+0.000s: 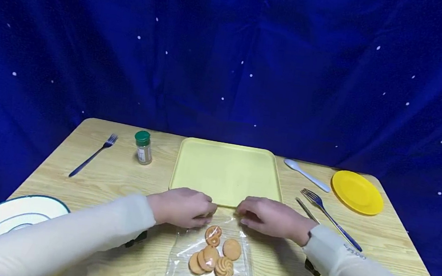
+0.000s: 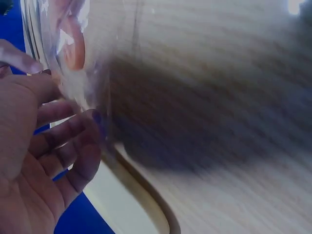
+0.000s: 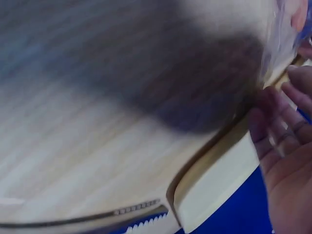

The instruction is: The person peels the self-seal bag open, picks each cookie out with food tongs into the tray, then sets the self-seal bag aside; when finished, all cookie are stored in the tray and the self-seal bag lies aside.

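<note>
A clear plastic bag [image 1: 243, 274] of cookies lies at the front middle of the table, with its upper edge towards the tray. Several round cookies [image 1: 206, 258] show through it, one of them swirled and some with holes. My left hand [image 1: 187, 207] pinches the left part of the bag's upper edge; in the left wrist view the film runs to its fingertips. Opposite it, my right hand [image 1: 273, 217] holds the right part of that edge with bent fingers. Both hands are just in front of the pale yellow tray [image 1: 227, 171], covering parts of its near edge.
A green-capped shaker [image 1: 144, 148] and a fork [image 1: 93, 155] stand and lie on the left. At right are a pale spoon [image 1: 307, 175], another fork [image 1: 331, 218], a knife [image 1: 306, 209] and a yellow plate [image 1: 357, 192]. A white dish [image 1: 25, 210] is at lower left, partly behind my sleeve.
</note>
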Available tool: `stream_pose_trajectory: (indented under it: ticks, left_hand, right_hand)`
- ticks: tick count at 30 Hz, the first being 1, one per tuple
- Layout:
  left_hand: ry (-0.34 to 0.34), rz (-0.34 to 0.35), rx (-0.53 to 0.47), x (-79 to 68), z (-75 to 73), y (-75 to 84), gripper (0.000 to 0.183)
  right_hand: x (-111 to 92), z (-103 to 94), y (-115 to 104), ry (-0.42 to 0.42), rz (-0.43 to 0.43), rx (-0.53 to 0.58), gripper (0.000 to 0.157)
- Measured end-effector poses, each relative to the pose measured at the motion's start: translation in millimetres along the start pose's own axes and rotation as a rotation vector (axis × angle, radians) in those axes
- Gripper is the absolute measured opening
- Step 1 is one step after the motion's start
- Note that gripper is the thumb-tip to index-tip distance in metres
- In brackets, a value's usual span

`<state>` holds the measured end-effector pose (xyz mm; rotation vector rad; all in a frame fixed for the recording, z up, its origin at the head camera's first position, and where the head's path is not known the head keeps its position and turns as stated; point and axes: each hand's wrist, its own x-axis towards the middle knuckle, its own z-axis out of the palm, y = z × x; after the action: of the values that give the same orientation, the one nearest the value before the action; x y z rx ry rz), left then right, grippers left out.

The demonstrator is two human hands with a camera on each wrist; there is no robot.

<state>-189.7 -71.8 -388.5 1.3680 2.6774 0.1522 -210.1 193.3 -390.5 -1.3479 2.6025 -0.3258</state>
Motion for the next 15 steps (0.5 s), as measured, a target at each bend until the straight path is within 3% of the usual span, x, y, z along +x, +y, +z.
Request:
stream_pose_trajectory:
  ticks: [4,15]
  left_hand:
    - [0.008,-0.027,-0.037,2.3,4.4,1.6,0.014]
    - [-0.027,-0.068,-0.094,11.9,7.6,6.9,0.015]
  right_hand:
    - [-0.8,8.7,-5.5,-0.005,0.017,-0.073,0.011]
    - [2.9,11.8,-5.6,-0.024,0.033,0.029,0.007]
